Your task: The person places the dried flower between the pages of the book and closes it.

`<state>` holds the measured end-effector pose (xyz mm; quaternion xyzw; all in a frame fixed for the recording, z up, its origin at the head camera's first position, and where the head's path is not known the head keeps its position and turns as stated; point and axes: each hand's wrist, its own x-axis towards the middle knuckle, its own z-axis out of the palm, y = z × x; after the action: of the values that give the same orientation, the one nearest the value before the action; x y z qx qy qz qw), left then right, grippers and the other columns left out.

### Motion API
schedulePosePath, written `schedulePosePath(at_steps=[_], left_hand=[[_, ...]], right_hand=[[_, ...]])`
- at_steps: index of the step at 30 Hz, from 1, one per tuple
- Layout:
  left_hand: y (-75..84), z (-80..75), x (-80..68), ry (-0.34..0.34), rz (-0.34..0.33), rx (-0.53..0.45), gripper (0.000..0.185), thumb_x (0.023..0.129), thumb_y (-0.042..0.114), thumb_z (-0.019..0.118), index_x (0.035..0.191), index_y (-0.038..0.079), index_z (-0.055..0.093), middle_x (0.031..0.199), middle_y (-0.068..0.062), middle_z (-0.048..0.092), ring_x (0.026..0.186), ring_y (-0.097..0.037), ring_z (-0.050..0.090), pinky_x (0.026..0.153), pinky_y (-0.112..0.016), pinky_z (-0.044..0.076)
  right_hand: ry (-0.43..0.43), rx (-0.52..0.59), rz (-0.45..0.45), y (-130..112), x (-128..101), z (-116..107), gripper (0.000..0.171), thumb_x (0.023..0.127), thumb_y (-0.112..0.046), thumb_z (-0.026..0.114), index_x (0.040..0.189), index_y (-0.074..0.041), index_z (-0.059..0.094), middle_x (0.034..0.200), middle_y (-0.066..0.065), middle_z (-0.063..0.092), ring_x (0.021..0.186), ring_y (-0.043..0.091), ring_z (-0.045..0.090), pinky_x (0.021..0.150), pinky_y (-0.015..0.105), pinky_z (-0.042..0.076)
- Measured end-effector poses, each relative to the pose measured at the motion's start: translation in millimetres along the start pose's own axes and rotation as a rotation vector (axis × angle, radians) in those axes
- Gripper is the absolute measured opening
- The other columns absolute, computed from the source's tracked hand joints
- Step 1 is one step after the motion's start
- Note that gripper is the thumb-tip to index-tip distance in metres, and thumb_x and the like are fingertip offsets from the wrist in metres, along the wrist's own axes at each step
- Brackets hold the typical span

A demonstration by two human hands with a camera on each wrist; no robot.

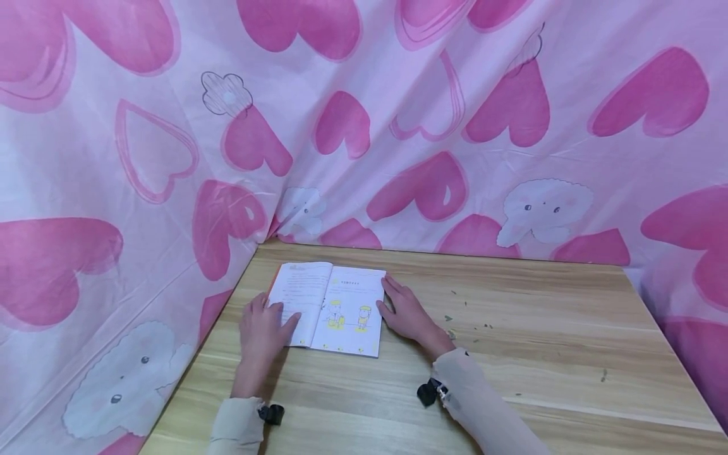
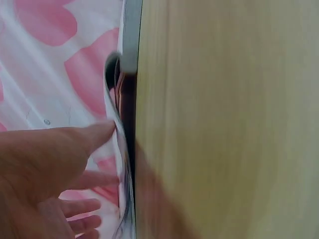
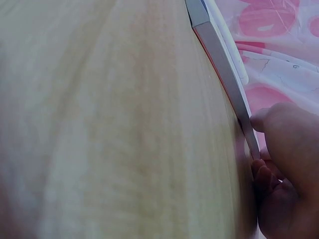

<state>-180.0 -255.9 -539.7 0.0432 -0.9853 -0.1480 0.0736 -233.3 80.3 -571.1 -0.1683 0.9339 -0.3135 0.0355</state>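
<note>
An open book lies on the wooden table, with text on its left page and yellow cartoon figures on its right page. My left hand rests at the left page, thumb and fingers spread; in the left wrist view, the thumb of that hand touches the bowed paper. My right hand holds the book's right edge near the upper corner. Seen from the right wrist, the thumb of this hand meets the edge of the page block, with the other fingers curled low beside it.
The wooden table extends to the right, with small dark green flecks scattered on it. A pink heart-patterned cloth hangs behind the table and along its left side. Each wrist carries a small black device.
</note>
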Motion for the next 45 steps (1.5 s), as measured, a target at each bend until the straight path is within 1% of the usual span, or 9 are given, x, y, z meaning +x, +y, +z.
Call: schedulePosePath(at_steps=[5,9,13,20,25,31,35,38,45], left_hand=[[11.4,11.3,4.1,0.153,0.299,-0.081,0.055,0.088,0.003,0.081,0.141,0.001,0.069,0.148,-0.033,0.060,0.142,-0.053,0.054,0.115,-0.069,0.045],[26.0,15.8,5.2,0.058,0.440,-0.075,0.063,0.088,-0.010,0.076,0.145,0.016,0.070,0.155,-0.022,0.061,0.143,-0.045,0.058,0.110,-0.065,0.051],[37.0,17.3,3.2,-0.067,0.390,-0.015,0.055,0.094,-0.005,0.072,0.140,0.025,0.074,0.163,-0.014,0.056,0.147,-0.042,0.054,0.106,-0.065,0.053],[44.6,18.5,0.3,-0.103,0.258,-0.055,0.036,0.106,0.030,0.066,0.142,0.031,0.072,0.166,-0.013,0.052,0.152,-0.042,0.049,0.111,-0.070,0.047],[48.7,21.3,-0.9,-0.150,0.211,-0.045,0.045,0.103,0.051,0.068,0.144,0.032,0.069,0.169,-0.012,0.048,0.154,-0.043,0.045,0.112,-0.074,0.045],[50.6,22.4,-0.9,-0.169,0.180,-0.042,0.046,0.103,0.053,0.068,0.144,0.034,0.068,0.171,-0.010,0.046,0.156,-0.041,0.043,0.113,-0.073,0.044],[50.6,21.9,0.0,-0.181,0.165,-0.046,0.046,0.103,0.053,0.068,0.145,0.035,0.067,0.171,-0.009,0.045,0.157,-0.040,0.042,0.115,-0.073,0.042],[50.8,21.3,0.6,-0.183,0.161,-0.043,0.046,0.103,0.053,0.068,0.145,0.035,0.067,0.172,-0.009,0.044,0.157,-0.041,0.041,0.115,-0.073,0.042],[51.0,19.6,-0.6,-0.178,0.161,-0.037,0.045,0.103,0.051,0.070,0.144,0.034,0.067,0.171,-0.010,0.045,0.157,-0.042,0.041,0.115,-0.073,0.042]], right_hand=[[0.005,-0.003,-0.002,0.1,-0.2,-0.1,0.070,0.112,-0.040,0.055,0.170,-0.007,0.032,0.180,0.010,0.026,0.164,0.035,0.033,0.132,0.051,0.033],[0.019,0.006,-0.009,0.0,-0.6,0.7,0.071,0.112,-0.040,0.056,0.169,-0.007,0.032,0.180,0.010,0.026,0.164,0.035,0.033,0.132,0.052,0.033],[0.022,0.009,-0.022,-0.1,-0.4,2.5,0.071,0.112,-0.040,0.055,0.169,-0.006,0.032,0.180,0.012,0.026,0.164,0.036,0.032,0.131,0.053,0.033],[0.015,0.002,-0.010,-2.2,-1.4,1.2,0.071,0.113,-0.041,0.054,0.170,-0.006,0.030,0.181,0.010,0.025,0.165,0.035,0.031,0.132,0.052,0.033],[0.012,0.012,0.006,-2.3,-4.5,-0.4,0.070,0.113,-0.039,0.055,0.170,-0.007,0.031,0.181,0.010,0.025,0.166,0.034,0.030,0.132,0.052,0.032],[-0.003,0.080,-0.020,2.7,-5.8,-4.7,0.072,0.112,-0.036,0.059,0.171,-0.008,0.029,0.181,0.011,0.024,0.166,0.033,0.028,0.133,0.053,0.029],[-0.010,0.203,-0.057,8.4,-5.5,-13.5,0.069,0.111,-0.031,0.061,0.171,-0.011,0.032,0.176,0.008,0.034,0.131,0.023,0.061,0.111,0.040,0.054],[-0.007,0.302,-0.067,12.0,-7.3,-22.7,0.064,0.110,-0.024,0.062,0.169,-0.014,0.039,0.166,0.005,0.047,0.102,0.015,0.061,0.090,0.031,0.056],[0.013,0.357,-0.019,24.2,-18.7,-44.5,0.048,0.111,-0.025,0.061,0.159,-0.019,0.055,0.149,0.003,0.067,0.113,0.017,0.068,0.097,0.038,0.060]])
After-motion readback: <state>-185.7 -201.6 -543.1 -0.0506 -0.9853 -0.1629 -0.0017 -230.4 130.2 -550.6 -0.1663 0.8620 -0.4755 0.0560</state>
